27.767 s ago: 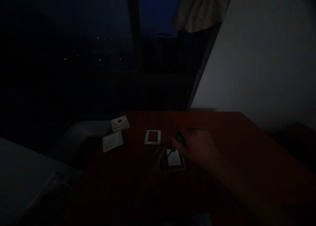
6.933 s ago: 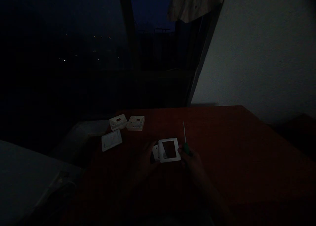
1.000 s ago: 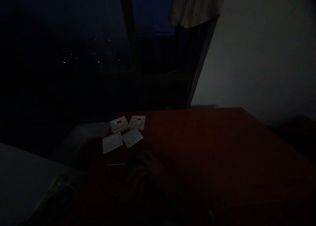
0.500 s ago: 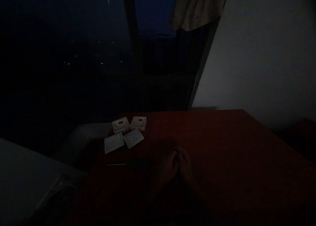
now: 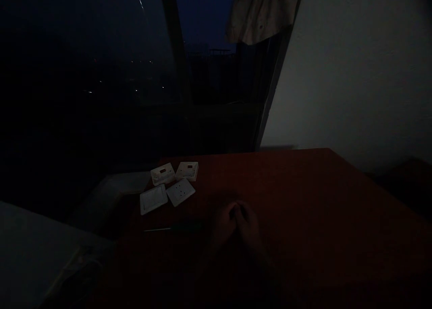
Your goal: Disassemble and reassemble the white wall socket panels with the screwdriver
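My left hand (image 5: 224, 224) and my right hand (image 5: 248, 225) rest together over the table, fingertips touching and fingers curled in. Nothing shows between them, though the light is very dim. To their left lies a screwdriver (image 5: 186, 227) with a dark green handle, its thin shaft pointing left. Beyond it is a white socket plate (image 5: 181, 192) with dark slots. Beside that sits a flat white plate (image 5: 154, 199) with a raised frame. Behind them stand two white mounting boxes, a left box (image 5: 162, 174) and a right box (image 5: 187, 170).
The reddish-brown table (image 5: 297, 187) reaches to the window (image 5: 128, 120) at the back. A pale wall (image 5: 354, 74) rises on the right. Some cloth (image 5: 261, 14) hangs at the window's top. A pale surface (image 5: 43, 241) is at the lower left.
Earlier, my hands worked a screwdriver on the socket, then handled its white frame. The socket plate now lies with the other parts. The screwdriver has been let go, and my hands have come together.
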A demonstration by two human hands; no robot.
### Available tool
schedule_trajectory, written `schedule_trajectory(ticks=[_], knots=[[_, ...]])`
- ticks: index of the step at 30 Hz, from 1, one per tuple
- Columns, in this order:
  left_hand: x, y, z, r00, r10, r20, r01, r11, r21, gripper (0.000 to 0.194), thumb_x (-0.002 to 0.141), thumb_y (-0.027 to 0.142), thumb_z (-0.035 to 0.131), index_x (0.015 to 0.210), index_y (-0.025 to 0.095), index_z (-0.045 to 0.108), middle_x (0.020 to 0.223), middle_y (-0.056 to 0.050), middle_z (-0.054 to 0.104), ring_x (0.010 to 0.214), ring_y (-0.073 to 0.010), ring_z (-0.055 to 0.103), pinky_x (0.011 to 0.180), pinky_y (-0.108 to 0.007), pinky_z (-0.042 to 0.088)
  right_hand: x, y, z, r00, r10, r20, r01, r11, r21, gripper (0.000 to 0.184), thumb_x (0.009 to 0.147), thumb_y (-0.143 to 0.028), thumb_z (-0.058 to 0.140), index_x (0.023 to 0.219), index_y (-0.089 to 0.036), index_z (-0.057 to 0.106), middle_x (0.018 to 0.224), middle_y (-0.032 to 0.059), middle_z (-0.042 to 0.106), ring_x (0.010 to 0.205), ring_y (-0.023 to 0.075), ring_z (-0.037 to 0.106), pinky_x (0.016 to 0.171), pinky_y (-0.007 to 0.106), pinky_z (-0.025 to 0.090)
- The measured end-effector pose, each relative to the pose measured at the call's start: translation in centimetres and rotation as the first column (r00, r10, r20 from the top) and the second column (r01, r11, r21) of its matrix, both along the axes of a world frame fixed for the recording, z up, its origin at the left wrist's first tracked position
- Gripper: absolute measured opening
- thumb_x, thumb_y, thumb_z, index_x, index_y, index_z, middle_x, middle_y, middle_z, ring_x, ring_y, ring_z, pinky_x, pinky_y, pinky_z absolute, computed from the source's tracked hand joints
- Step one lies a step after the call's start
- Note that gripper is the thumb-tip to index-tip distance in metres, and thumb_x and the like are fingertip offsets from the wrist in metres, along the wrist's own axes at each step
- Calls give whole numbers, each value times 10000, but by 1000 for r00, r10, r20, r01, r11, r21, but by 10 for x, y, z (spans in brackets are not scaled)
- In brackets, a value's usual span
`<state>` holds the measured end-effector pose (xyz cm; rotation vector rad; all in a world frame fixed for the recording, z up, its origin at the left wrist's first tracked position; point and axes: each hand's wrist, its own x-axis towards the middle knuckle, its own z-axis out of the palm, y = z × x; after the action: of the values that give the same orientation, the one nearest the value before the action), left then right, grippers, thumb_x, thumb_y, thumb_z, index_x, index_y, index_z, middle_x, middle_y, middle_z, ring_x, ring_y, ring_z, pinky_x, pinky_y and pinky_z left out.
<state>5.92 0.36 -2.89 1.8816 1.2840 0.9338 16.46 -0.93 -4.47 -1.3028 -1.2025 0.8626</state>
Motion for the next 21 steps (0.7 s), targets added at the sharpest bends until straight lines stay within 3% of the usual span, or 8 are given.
schedule_trajectory(ticks=[10,21], knots=[[0,2,-1,999,5,45,-3,1000,-31,268,867,162,471,1051,208,660,989,-37,708,867,-185,649,777,-267,489,0,2,-1,999,-29,26,28,999,44,289,837,-365,504,936,-180,703,945,100,731,860,223,678,789,334,531],[3,2,-1,995,-34,92,36,999,-21,265,876,156,446,1055,209,634,1037,-44,692,938,-180,643,852,-275,487,2,0,11,990,-92,103,81,991,106,253,812,-297,518,949,-197,707,974,95,717,902,229,656,822,356,503]])
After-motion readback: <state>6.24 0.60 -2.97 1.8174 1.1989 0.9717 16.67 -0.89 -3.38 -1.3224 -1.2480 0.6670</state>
